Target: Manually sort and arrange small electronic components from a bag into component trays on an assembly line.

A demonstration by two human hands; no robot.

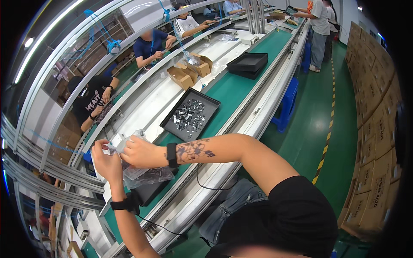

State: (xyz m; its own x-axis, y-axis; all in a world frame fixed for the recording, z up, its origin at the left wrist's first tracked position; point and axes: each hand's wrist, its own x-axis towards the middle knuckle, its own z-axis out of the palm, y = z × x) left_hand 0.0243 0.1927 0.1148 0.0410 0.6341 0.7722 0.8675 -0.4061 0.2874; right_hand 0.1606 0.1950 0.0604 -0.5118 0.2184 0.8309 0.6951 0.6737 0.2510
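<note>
My left hand point(106, 162) and my right hand point(142, 152) are close together at the left, over the green conveyor belt point(234, 92). Both sets of fingers pinch the gathered top of a clear plastic bag point(148, 177). Small dark pieces seem to show through the bag's lower part; their kind is not clear. Under the bag lies a black tray point(151, 195), partly covered by it. Beyond my right wrist, a second black tray point(211, 111) on the belt holds many small black and silver parts point(189, 115). Each of my wrists has a black band.
Farther up the belt sit stacked black trays point(248, 64). Open cardboard boxes point(180, 77) stand on the white worktop. Co-workers point(150, 45) sit across the line. A thin black cable point(211, 188) hangs at the near rail. Right of the line are blue stools point(287, 105) and stacked cartons point(376, 124).
</note>
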